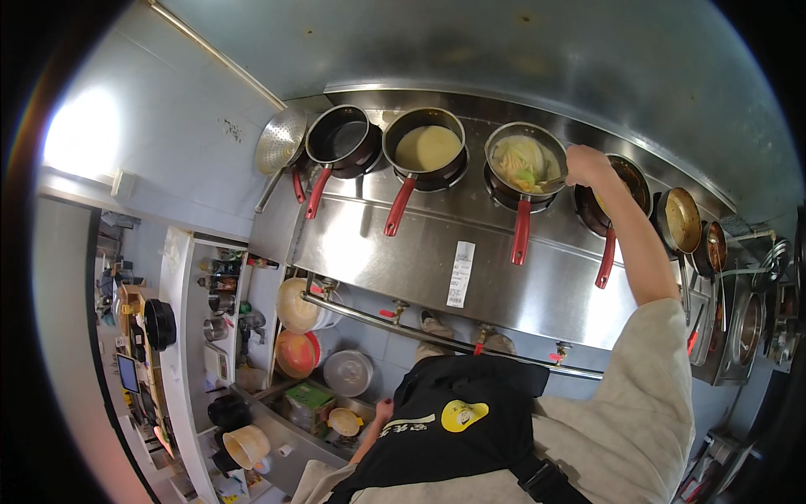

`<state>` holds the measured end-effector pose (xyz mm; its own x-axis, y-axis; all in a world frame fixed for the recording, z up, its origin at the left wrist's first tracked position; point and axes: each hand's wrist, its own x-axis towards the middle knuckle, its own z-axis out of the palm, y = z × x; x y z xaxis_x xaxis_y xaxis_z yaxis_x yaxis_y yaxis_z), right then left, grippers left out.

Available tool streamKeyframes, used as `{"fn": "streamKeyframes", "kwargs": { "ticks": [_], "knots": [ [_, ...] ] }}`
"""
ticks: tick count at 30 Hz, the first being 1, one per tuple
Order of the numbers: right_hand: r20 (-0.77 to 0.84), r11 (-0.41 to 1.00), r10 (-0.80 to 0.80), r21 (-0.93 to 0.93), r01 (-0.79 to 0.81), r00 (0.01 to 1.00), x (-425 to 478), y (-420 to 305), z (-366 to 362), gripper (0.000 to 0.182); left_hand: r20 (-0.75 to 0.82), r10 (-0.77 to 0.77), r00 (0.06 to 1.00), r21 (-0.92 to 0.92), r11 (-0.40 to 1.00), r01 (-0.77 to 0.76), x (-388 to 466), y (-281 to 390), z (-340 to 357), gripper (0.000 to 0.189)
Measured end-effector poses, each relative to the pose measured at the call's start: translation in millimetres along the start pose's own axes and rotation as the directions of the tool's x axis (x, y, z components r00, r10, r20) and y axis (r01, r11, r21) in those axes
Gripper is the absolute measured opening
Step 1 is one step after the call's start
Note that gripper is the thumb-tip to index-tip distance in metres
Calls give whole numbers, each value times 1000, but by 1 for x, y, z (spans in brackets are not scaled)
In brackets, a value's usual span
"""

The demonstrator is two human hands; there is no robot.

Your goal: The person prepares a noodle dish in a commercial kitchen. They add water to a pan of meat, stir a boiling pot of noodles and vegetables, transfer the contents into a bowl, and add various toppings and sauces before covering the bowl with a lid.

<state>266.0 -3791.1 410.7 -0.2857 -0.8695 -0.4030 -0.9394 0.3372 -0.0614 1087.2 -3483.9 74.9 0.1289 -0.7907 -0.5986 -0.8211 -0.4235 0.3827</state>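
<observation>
My right hand (587, 166) is closed on a utensil whose metal end (554, 183) dips into a red-handled saucepan (521, 227) at the right rim. Pale broth with cabbage and thin pale strands (519, 162) fills that pan. To its left is a saucepan of creamy liquid (428, 148), then a dark saucepan (340, 140) that looks empty. Right of my hand, partly behind my forearm, stands a red-handled pan (630, 183) with brown sauce. My left hand (384, 411) hangs low beside my black apron (466, 403), near an open drawer; its fingers are too small to read.
A perforated metal strainer (281, 142) leans at the left wall. Two smaller pans (681, 220) (716, 247) stand at the right. A printed paper slip (461, 274) lies on the steel counter front. Below run a metal rail (403, 327) and red-handled gas valves (395, 312). Buckets (297, 305) stand lower left.
</observation>
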Motion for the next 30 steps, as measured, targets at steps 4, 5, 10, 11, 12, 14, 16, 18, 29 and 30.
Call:
{"fn": "streamKeyframes", "kwargs": {
  "ticks": [4, 5, 10, 11, 12, 14, 16, 18, 29, 30],
  "knots": [
    [-211, 979, -10, 197, 52, 977, 14, 9, 64, 29, 42, 23, 999, -14, 1000, -23, 12, -9, 10, 34],
    [-300, 975, -9, 211, 75, 954, 16, 18, 82, 30, 51, 30, 998, -19, 999, -29, 16, -10, 14, 33],
    [-384, 948, 69, 314, 60, 921, -37, 26, 74, 31, 47, 22, 999, -36, 999, -20, 6, -17, 12, 32],
    [-434, 945, 74, 318, 75, 898, -34, 25, 87, 31, 48, 29, 998, -39, 999, -27, 7, -16, 12, 32],
    [-486, 943, 84, 320, 87, 870, -34, 28, 98, 32, 52, 44, 998, -38, 998, -42, 12, -10, 10, 32],
    [-459, 948, 93, 312, 62, 884, -20, 25, 119, 32, 49, 72, 996, -44, 997, -70, 17, -2, 7, 32],
    [-385, 957, 96, 289, 21, 918, -15, 20, 117, 30, 42, 77, 996, -58, 996, -75, 14, 4, 3, 32],
    [-392, 967, 95, 253, 8, 915, -16, 32, 115, 29, 52, 60, 997, -74, 996, -56, 12, 22, -1, 30],
    [-451, 939, 129, 341, 37, 883, -28, 62, 103, 33, 74, 108, 991, -299, 951, -81, -1, 42, 5, 28],
    [-471, 944, 133, 329, 34, 872, -25, 68, 102, 34, 80, 86, 993, -359, 932, -52, 7, 44, 5, 28]
  ]
}}
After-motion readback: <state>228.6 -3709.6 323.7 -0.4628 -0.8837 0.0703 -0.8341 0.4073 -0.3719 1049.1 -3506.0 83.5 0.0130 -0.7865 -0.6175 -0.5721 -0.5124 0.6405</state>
